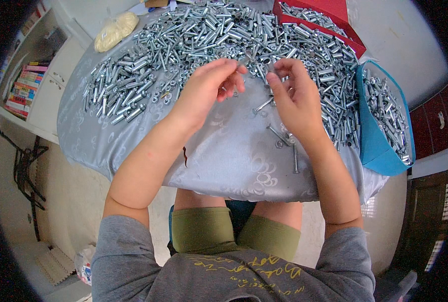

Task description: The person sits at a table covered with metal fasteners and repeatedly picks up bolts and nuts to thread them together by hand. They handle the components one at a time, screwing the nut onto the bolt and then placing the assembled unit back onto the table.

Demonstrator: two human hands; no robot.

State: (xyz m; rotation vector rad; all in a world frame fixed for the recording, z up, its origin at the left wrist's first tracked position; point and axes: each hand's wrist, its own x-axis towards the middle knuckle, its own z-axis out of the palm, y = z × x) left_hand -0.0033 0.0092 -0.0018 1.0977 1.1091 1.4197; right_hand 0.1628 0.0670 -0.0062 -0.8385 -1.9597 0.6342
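Both my hands are raised over the near edge of a large heap of silvery bolts, metal sleeves and nuts [219, 30]. My left hand [211, 83] has its fingers curled, and a blurred bit of metal shows at its fingertips. A short gap away, my right hand [297, 95] pinches a small metal piece between thumb and forefinger; its exact kind is unclear against the heap. Just below the right hand lies a loose bolt [262, 105]. Closer to me are two more bolts, one of them upright in the picture [295, 159], and a nut [278, 144].
A grey patterned cloth [224, 171] covers the table. A red box [357, 46] of hardware stands at the far right, with a blue fabric bin [372, 148] full of bolts nearer. At the far left sits a bag of pale yellow stuff [115, 32]. Books [27, 88] fill a shelf beyond.
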